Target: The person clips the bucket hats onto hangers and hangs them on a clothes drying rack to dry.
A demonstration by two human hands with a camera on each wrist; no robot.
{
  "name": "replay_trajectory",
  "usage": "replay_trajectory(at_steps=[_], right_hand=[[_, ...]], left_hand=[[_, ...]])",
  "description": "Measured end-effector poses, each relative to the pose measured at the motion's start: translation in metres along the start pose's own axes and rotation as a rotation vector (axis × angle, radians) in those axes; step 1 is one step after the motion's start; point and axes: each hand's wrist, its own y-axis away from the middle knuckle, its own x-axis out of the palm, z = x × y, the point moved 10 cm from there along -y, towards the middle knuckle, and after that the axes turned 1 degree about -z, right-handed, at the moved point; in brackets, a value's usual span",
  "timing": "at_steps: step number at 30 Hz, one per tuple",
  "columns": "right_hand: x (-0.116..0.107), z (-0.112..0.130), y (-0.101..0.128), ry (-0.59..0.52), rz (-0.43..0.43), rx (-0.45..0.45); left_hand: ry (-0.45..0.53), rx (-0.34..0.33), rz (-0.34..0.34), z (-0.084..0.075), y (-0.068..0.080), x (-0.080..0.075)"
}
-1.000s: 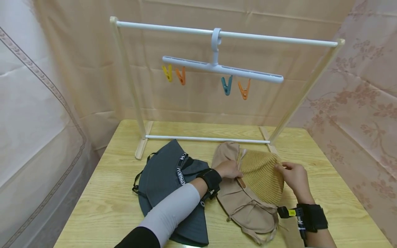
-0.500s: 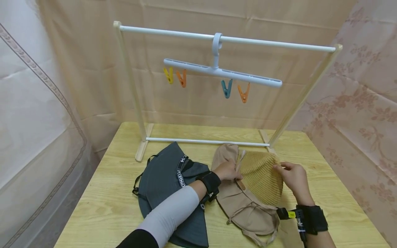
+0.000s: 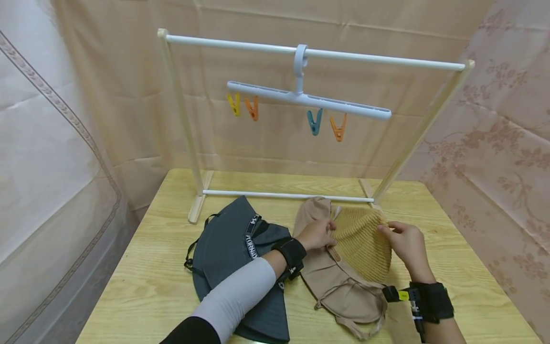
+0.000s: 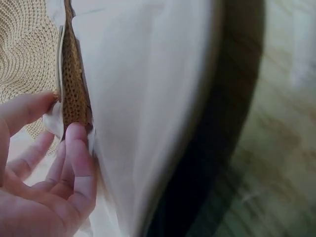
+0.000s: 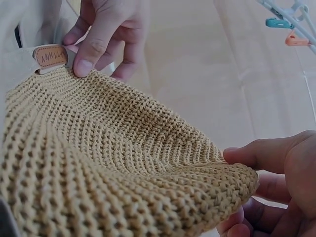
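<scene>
Knit beanie [image 3: 362, 241] stretches sideways between pinching left hand [image 3: 317, 233] and right hand [image 3: 407, 246] fingers, its underside hidden against the beige hat [image 3: 339, 289].

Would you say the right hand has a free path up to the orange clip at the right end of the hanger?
Probably not yet: the way to the orange clip looks open, but the right hand is pinching the knitted hat.

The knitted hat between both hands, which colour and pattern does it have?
The knitted hat is mustard yellow with a ribbed knit, shown best in the right wrist view.
</scene>
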Motion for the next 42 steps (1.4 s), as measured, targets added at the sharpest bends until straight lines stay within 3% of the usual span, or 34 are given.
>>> replay_trajectory(at_steps=[11,23,33,42], right_hand=[[-0.001,0.0,-0.001,-0.016,-0.01,0.026],[-0.005,0.005,-0.003,-0.051,-0.039,0.014],[-0.009,0.013,-0.004,-0.069,-0.05,0.009],[-0.003,0.013,-0.005,-0.095,0.041,0.041]], left_hand=[[-0.018,0.106,-0.004,-0.006,-0.003,0.0],[0.039,0.08,0.019,-0.006,-0.003,-0.003],[0.06,0.108,-0.008,-0.005,-0.006,-0.005],[0.015,0.132,-0.055,-0.009,-0.006,-0.009]])
